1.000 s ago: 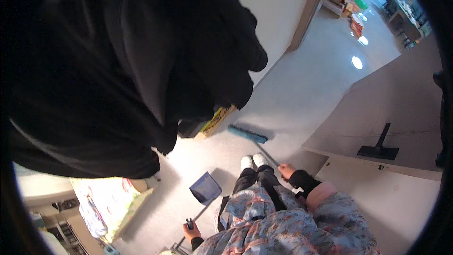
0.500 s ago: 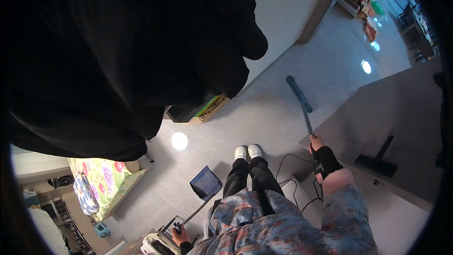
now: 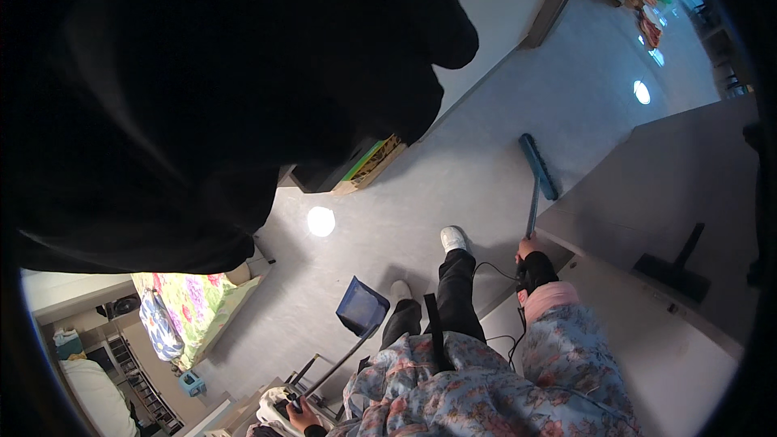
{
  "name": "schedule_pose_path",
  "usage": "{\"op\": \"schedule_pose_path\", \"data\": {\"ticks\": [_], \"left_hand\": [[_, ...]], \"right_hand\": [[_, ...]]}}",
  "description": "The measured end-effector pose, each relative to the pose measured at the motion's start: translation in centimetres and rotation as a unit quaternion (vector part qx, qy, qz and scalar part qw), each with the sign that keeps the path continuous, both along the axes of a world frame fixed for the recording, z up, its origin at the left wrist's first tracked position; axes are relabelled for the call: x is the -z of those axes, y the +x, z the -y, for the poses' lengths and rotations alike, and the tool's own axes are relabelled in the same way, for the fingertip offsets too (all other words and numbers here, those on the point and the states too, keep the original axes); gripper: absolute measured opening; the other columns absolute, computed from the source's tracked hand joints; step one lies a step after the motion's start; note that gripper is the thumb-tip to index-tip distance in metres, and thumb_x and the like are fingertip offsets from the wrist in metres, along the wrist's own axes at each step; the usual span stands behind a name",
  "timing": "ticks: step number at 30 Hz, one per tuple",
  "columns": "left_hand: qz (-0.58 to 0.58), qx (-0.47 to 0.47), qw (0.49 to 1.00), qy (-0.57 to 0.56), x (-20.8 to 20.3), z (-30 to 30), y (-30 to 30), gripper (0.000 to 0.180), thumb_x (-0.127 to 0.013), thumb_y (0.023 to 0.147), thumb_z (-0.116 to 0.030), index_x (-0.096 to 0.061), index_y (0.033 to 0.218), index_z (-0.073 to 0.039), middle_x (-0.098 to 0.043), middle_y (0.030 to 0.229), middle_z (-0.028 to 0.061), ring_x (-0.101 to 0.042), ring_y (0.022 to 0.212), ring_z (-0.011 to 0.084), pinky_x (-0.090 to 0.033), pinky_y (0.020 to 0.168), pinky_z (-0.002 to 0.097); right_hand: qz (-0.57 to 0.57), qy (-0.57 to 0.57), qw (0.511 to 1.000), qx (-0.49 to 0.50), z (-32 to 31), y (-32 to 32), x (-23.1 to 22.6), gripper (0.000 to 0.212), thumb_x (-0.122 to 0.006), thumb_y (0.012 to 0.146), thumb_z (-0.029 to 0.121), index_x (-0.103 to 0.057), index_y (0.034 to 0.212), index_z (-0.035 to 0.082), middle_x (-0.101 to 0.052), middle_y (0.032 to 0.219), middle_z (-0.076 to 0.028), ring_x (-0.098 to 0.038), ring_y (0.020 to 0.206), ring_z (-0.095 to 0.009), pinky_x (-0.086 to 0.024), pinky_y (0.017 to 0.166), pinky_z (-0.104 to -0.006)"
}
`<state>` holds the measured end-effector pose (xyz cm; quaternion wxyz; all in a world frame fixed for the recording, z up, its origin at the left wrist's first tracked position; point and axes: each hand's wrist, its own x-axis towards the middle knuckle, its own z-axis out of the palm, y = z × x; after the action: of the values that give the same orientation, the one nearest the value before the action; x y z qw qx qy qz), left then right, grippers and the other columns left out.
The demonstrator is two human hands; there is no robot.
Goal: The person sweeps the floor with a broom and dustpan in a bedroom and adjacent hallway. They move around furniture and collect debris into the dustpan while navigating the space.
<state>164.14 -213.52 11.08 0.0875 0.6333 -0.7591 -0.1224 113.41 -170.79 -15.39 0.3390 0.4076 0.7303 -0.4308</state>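
Observation:
My right hand [image 3: 528, 248], at right of centre, is closed round the pole of a broom. The broom [image 3: 539, 168] has a wide blue-grey head with dark bristles, which rests on the floor ahead of my hand. At the lower left, my left hand [image 3: 303, 416] grips the upper end of a long handle. That handle runs up to a blue dustpan [image 3: 363, 306] beside my left leg. What lies inside the pan is too dark to make out. A black cord [image 3: 495, 269] loops near my right forearm.
A grey cabinet or panel [image 3: 639, 170] stands close to my right, with a dark T-shaped tool [image 3: 676, 269] against it. Black cloth [image 3: 243, 97] fills the upper left. A bed with flowered bedding [image 3: 188, 303] is at far left; a doorway frame [image 3: 558, 0] is ahead.
My right foot has stepped forward of the left. The view has shifted. Both hands keep their hold on the broom and the dustpan, and the broom head remains by the floor.

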Motion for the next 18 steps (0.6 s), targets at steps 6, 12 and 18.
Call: {"op": "schedule_pose_path", "data": {"ticks": [6,12,18], "left_hand": [[-0.028,0.031,0.999,-0.018,2.5,5.3,6.4,0.024,-0.062,0.076,-0.021,-0.05,0.075,0.0,-0.052,0.059,0.0078,-0.045,0.053,0.0149,-0.038,0.05,0.0278],[-0.054,0.066,0.995,-0.06,6.4,13.3,13.5,0.027,-0.064,0.074,-0.022,-0.048,0.071,0.0,-0.049,0.059,0.006,-0.043,0.052,0.0136,-0.038,0.05,0.0282],[-0.133,0.004,0.991,0.029,2.6,18.5,20.5,0.026,-0.062,0.076,-0.018,-0.043,0.07,-0.001,-0.044,0.06,0.001,-0.038,0.055,0.0091,-0.035,0.05,0.0227]], "right_hand": [[-0.034,0.092,0.899,-0.428,5.1,7.9,-0.8,0.04,-0.039,0.082,0.01,-0.035,0.12,0.0,-0.043,0.109,-0.025,-0.051,0.089,-0.032,-0.044,0.072,-0.0411],[0.012,-0.053,0.99,-0.128,15.4,19.6,-1.5,0.045,-0.041,0.081,0.013,-0.029,0.123,0.001,-0.054,0.082,-0.024,-0.057,0.058,-0.032,-0.048,0.053,-0.0371],[0.004,-0.071,0.983,-0.171,27.7,33.8,-1.1,0.051,-0.042,0.082,0.014,-0.022,0.128,0.01,-0.052,0.065,-0.013,-0.05,0.039,-0.024,-0.045,0.037,-0.0374]]}}
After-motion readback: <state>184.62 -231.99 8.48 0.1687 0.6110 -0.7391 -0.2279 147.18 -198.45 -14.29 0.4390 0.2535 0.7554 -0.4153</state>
